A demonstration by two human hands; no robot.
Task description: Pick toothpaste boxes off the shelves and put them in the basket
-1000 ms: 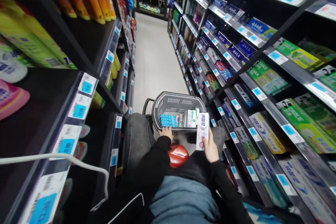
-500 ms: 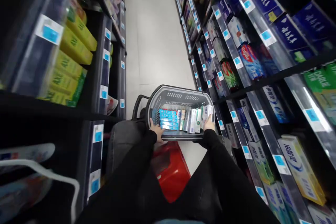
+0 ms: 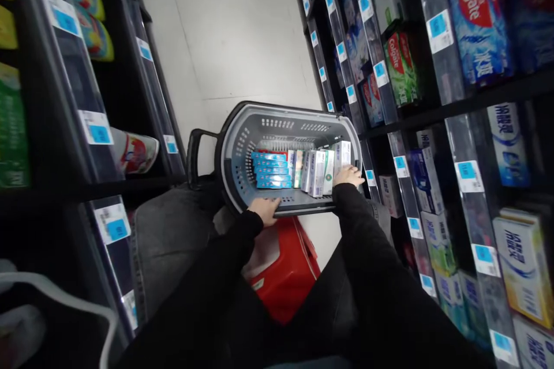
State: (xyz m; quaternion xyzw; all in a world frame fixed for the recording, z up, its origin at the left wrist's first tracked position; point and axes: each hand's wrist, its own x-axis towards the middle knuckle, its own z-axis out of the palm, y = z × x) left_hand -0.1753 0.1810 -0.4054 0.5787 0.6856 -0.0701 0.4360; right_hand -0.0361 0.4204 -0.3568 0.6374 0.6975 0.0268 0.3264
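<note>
A grey shopping basket (image 3: 234, 173) with a black rim and handle sits in front of my knees. My left hand (image 3: 265, 209) grips its near rim at the left, fingers curled over the edge. At the basket's right end, my right hand (image 3: 348, 175) holds the rim with its fingers over it, right beside the packed cartons. Inside, a stack of light-blue boxes (image 3: 272, 170) lies at the left. White toothpaste boxes (image 3: 317, 173) stand in a row next to them, and a taller white box (image 3: 341, 155) is at the right end.
A red container (image 3: 288, 271) sits between my legs. Shelves with toothpaste boxes (image 3: 478, 20) line the right; a left-hand shelf (image 3: 64, 75) holds yellow and green packages. Pale aisle floor (image 3: 242, 40) stretches ahead. A white cable (image 3: 73, 302) curves at lower left.
The view has come closer and turned, so the basket looks larger. My left hand has shifted from inside the basket's left corner to its near rim; my right hand sits nearer the right rim.
</note>
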